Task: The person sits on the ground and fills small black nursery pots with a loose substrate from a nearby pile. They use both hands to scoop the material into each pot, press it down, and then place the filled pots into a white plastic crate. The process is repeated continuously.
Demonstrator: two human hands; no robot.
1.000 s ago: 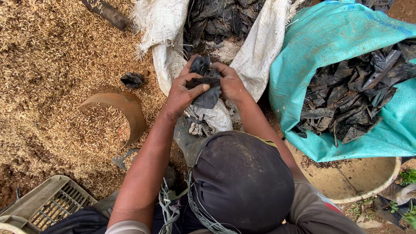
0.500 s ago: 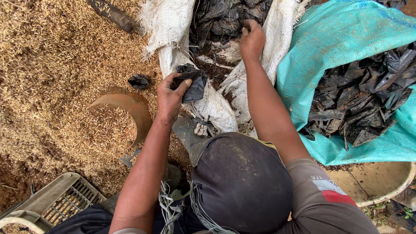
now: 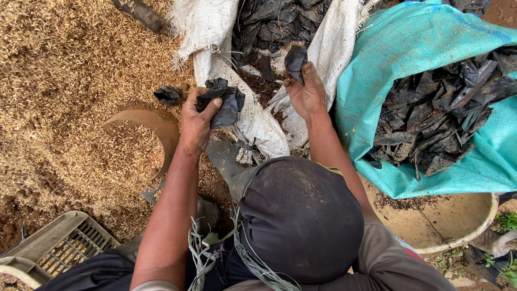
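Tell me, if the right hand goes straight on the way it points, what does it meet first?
Probably the black bags inside the white sack; the right hand points into its mouth.

The dark cap [image 3: 301,218] hides the person's face, and the beige crate [image 3: 51,250] is cut off at the frame's bottom-left corner.

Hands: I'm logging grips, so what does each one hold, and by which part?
Left hand clutches a bunch of crumpled black bags around its middle. Right hand pinches one black bag by its lower edge.
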